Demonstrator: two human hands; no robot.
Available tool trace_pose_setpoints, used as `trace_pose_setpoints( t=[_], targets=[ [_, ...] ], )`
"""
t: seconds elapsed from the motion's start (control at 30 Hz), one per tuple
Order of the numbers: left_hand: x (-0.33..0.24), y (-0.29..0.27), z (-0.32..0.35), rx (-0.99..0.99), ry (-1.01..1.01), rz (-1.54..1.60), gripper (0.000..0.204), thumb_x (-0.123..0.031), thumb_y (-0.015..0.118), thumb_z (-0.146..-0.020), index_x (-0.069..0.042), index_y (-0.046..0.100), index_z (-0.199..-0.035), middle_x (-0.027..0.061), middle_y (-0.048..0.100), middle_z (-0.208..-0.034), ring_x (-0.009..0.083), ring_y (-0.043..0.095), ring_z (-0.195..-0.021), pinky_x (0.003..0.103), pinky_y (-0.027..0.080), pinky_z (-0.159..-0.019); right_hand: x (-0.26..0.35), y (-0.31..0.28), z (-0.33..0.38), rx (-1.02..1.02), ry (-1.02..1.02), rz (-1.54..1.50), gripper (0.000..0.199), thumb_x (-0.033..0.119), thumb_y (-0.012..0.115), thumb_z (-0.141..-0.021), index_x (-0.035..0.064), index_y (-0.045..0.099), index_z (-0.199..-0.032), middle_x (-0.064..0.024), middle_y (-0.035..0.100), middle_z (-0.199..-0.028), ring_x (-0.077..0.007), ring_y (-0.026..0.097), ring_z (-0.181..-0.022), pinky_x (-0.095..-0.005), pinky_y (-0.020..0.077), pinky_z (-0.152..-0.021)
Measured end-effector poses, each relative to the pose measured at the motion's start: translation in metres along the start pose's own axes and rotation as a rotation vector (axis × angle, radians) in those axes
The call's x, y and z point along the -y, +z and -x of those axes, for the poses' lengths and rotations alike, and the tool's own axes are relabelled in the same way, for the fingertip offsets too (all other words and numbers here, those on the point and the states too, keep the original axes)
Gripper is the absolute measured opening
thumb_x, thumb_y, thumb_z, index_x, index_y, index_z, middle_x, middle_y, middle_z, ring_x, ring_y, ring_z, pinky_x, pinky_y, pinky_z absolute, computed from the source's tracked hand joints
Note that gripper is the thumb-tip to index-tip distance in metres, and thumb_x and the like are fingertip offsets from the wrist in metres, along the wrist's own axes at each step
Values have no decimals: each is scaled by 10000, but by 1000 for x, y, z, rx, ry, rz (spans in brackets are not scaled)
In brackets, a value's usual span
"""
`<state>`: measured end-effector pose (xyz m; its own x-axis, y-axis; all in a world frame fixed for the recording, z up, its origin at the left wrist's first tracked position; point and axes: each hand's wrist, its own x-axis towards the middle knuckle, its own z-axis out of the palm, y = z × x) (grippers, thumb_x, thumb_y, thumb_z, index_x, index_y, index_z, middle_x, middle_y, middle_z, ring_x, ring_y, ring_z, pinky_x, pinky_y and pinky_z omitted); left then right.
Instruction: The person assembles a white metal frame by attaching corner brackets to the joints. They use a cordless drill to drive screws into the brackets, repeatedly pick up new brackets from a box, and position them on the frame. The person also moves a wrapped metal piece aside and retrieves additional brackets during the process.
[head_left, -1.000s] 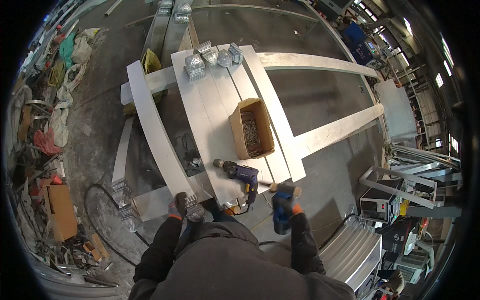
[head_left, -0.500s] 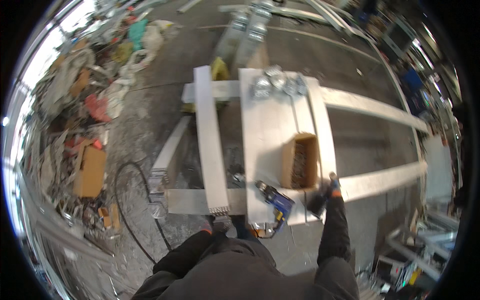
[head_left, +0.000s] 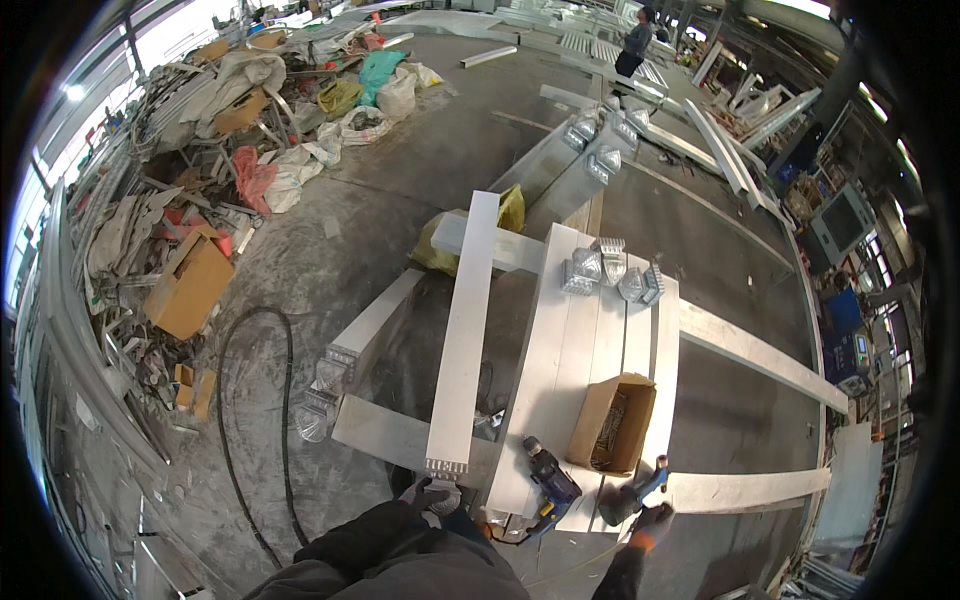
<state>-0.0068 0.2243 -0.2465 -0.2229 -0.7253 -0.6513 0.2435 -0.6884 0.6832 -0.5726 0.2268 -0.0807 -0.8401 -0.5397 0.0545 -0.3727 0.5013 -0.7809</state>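
Note:
My left hand, in a dark glove, grips the ribbed metal end cap at the near end of a long white beam. My right hand, an orange band at its wrist, is beside a dark power tool with a blue handle. Its fingers look curled; whatever they may hold is hidden. That tool lies at the near right corner of several white beams laid side by side. A blue and black cordless drill lies to its left. Behind them stands an open cardboard box of small metal fasteners.
Shiny metal end caps stand on the far end of the beams. Crossbars reach right. A black hose loops over the floor at left, near a scrap heap with a carton. Another person stands far off.
The view has tilted up, so the hall and a far person now show. My right hand has drawn back toward me from the dark tool. My left hand stays at the end cap.

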Motion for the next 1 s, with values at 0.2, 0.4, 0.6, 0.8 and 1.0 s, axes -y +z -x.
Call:
trace_pose_setpoints(
  t=[0.2, 0.4, 0.6, 0.8, 1.0],
  targets=[
    [-11, 1, 12, -124, 112, -6, 557, -155, 775, -869, -25, 536, -1355, 133, 670, -1218, 245, 664, -1079, 404, 556, -902, 52, 60, 175, 525, 236, -513, 200, 244, 664, -943, 55, 658, -1005, -43, 610, -886, -134, 565, -750, -284, 485, -650],
    [-51, -26, 56, 68, 35, 532, 299, -114, 676, -938, -11, 581, -1201, 103, 665, -1090, 237, 676, -929, 402, 582, -760, 73, 118, 272, 422, -21, -154, 555, 254, 698, -907, 4, 501, -1361, -199, 598, -1278, -301, 586, -1171, -397, 486, -968],
    [-105, -56, 83, 189, 120, 107, 519, -428, 640, -967, 7, 599, -1247, 144, 685, -1132, 272, 699, -997, 426, 610, -811, 22, 20, 185, -308, 63, 296, 737, 484, 656, -910, -5, 439, -1416, -253, 523, -1365, -429, 514, -1258, -488, 428, -1055],
    [-90, -83, 70, 133, 94, 122, 486, -397, 597, -1001, -4, 583, -1287, 118, 664, -1201, 246, 682, -1021, 403, 591, -839, 56, 10, 146, -129, -79, -383, 461, 215, 645, -969, -57, 521, -1320, -212, 651, -1181, -297, 632, -1081, -377, 490, -945],
    [-89, -42, 92, -40, 140, 362, 332, -183, 703, -949, -28, 589, -1218, 56, 665, -1023, 149, 643, -900, 324, 539, -786, 128, 169, 266, 986, 542, -578, 550, 210, 629, -991, 116, 426, -1493, -98, 615, -1094, -170, 619, -957, -351, 553, -791]
  ],
)
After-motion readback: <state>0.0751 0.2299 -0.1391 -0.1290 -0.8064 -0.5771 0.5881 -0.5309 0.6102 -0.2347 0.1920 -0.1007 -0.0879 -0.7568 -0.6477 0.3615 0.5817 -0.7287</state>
